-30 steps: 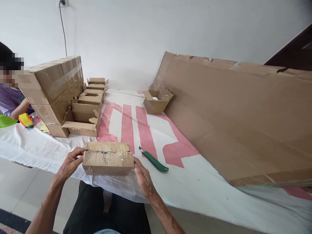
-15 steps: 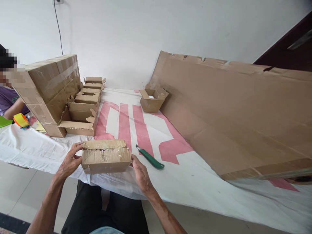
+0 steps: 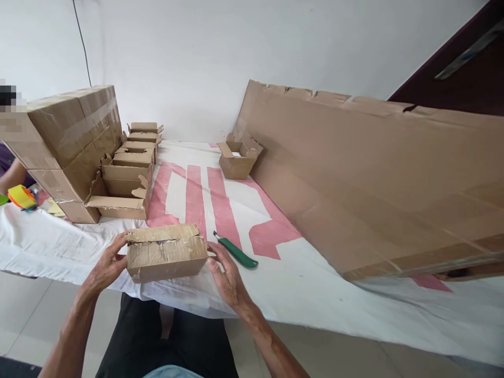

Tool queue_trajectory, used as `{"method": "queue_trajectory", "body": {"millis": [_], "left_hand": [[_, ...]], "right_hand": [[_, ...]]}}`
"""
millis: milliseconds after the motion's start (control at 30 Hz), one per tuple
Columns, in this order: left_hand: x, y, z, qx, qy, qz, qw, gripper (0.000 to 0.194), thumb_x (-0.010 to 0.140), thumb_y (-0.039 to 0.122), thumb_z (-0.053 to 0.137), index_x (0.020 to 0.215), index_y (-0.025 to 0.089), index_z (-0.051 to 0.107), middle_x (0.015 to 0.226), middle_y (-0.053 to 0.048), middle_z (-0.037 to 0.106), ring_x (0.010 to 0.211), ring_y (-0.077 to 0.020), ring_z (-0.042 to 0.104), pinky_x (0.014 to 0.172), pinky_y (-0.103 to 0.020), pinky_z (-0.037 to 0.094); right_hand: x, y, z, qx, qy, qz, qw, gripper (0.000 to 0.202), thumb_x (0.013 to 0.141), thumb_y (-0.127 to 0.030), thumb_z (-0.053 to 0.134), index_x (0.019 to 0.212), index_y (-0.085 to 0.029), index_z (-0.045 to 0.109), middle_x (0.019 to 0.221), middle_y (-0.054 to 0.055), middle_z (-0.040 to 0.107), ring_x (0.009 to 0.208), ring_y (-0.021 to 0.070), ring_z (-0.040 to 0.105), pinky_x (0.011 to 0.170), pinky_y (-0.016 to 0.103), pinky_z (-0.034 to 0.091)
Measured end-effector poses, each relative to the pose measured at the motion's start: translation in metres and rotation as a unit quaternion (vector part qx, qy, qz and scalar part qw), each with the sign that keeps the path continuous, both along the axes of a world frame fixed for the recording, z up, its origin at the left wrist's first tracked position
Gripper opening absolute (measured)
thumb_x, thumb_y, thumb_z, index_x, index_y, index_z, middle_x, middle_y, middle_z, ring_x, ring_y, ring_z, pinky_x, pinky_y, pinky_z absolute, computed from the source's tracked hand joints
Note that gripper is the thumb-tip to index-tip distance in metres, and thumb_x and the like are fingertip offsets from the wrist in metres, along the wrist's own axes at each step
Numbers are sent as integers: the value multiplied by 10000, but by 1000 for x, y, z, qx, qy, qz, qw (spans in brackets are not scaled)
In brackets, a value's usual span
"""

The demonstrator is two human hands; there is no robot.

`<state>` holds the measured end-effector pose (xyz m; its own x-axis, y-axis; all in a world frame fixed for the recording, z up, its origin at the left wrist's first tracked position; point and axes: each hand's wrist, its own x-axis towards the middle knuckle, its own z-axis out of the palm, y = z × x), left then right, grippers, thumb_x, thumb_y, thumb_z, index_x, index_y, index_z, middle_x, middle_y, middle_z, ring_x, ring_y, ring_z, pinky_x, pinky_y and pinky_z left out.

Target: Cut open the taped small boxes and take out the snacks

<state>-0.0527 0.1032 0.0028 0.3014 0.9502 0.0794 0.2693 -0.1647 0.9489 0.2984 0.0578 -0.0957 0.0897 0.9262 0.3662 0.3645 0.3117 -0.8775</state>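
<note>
A small cardboard box (image 3: 167, 260) lies near the front edge of the cloth-covered table, its top flaps nearly meeting along a ragged seam with torn tape. My left hand (image 3: 106, 265) grips the box's left end, thumb against the side and fingers around the back corner. At the right end, my right hand (image 3: 228, 278) has its fingertips by the back corner and its thumb apart from the box. Just beyond that hand lies a green-handled utility knife (image 3: 238, 253), blade end pointing away to the left.
Stacked taped cartons (image 3: 74, 136) stand at the left, with a row of open small boxes (image 3: 122, 207) beside them. One open box (image 3: 238, 167) sits before a large leaning cardboard sheet (image 3: 354, 184). Tape rolls (image 3: 21, 198) lie far left, near another person's arm (image 3: 13, 177).
The view has shifted slightly to the right. My right thumb has moved away from the box's end, and that hand has loosened. My left hand keeps its place on the box.
</note>
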Motion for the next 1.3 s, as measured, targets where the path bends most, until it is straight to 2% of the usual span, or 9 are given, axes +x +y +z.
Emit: {"method": "queue_trajectory", "body": {"millis": [100,200,367,500,667,767,933,1133,1300], "left_hand": [[1,-1,3,22,-4,5,1000,463,947,555,810,1321,285,842,1612,-127,649,1570,-399,509,1223,-493,535],[0,-4,5,21,5,4,1000,529,972,659,756,1342,289,835,1629,-118,641,1591,-401,488,1335,-535,403],[0,-7,3,-8,-1,-7,1000,598,950,689,765,1391,288,808,1679,-131,582,1585,-422,483,1154,-463,583],[1,-7,2,-8,-12,-3,1000,509,939,559,813,1380,305,810,1671,-115,590,1565,-408,505,1069,-413,632],[4,-3,-3,-12,-24,5,1000,431,878,368,841,1300,284,827,1617,-126,606,1491,-377,566,944,-353,666],[9,1,-8,1,-20,35,999,346,807,292,831,1150,250,844,1514,-125,655,1391,-350,633,847,-318,673],[21,4,-13,27,2,83,996,271,745,270,806,1012,223,815,1303,-102,687,1148,-285,716,733,-298,661],[28,-1,-13,71,5,83,994,224,734,298,841,929,215,766,1166,-91,669,1033,-255,699,643,-262,611],[27,-3,-10,81,21,49,995,199,762,212,787,959,223,769,1144,-77,678,1027,-242,693,703,-265,600]], "right_hand": [[36,14,-19,36,-127,-99,986,474,1099,-587,559,1351,-228,738,1383,178,719,1317,378,651,1164,590,528],[72,24,-40,1,-252,-140,958,432,1070,-537,538,1266,-207,736,1246,185,721,1156,389,647,1029,585,553],[99,27,-63,-51,-337,-146,928,270,1008,-436,571,1105,-222,704,997,125,668,960,333,599,853,452,513],[97,29,-61,-42,-310,-161,936,225,979,-369,506,1001,-230,682,935,118,661,897,314,598,810,439,498],[83,40,-10,-65,-66,-167,982,414,994,-623,516,960,-245,680,744,36,633,690,254,583,612,365,482],[64,40,45,-111,32,-29,993,529,1036,-716,537,861,-238,679,601,-16,536,550,186,482,542,322,433],[20,36,120,-98,-30,164,981,475,1046,-650,626,992,-209,793,703,3,636,627,177,552,580,299,460],[4,48,144,-76,-105,231,964,312,1022,-480,659,1033,-243,861,951,43,818,860,239,728,824,361,593],[3,55,158,-81,-137,252,955,319,1034,-460,642,1067,-245,874,1041,57,850,934,265,757,822,371,586]]}}
